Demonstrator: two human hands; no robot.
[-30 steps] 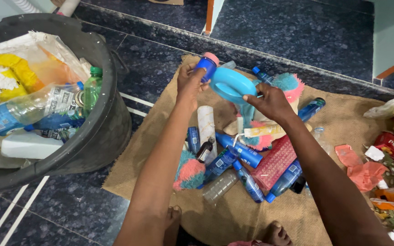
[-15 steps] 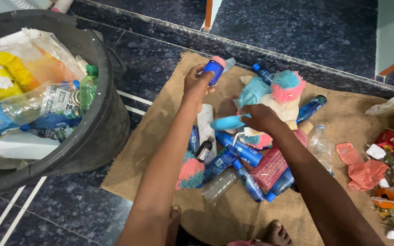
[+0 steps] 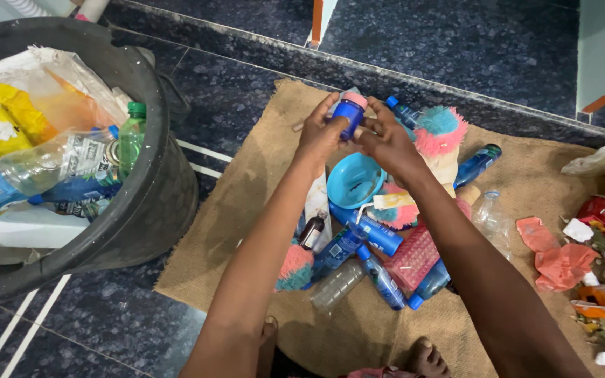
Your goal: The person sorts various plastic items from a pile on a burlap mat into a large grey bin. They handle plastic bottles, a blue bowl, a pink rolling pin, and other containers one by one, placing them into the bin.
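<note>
Both hands meet on a small blue bottle with a pink cap [image 3: 351,112], held above a burlap mat [image 3: 246,182]. My left hand [image 3: 320,136] grips the bottle's body from the left. From the right, my right hand [image 3: 386,143] has its fingers on the bottle near the cap. Just below the hands a light blue plastic bowl [image 3: 353,180] lies open side up on the pile. Around it lie several blue plastic bottles [image 3: 369,231], a pink mesh piece [image 3: 421,255] and a blue and pink fluffy toy [image 3: 439,133].
A large black tub [image 3: 166,182] at the left holds bottles, bags and a green bottle [image 3: 131,136]. Crumpled wrappers and orange scraps [image 3: 561,262] litter the right edge of the mat. A dark tiled floor with a raised step [image 3: 456,91] lies beyond. My bare feet [image 3: 425,357] rest at the mat's near edge.
My right hand has put the light blue bowl down on the pile and come up to the small bottle. The left hand has kept hold of the bottle, shifting slightly right.
</note>
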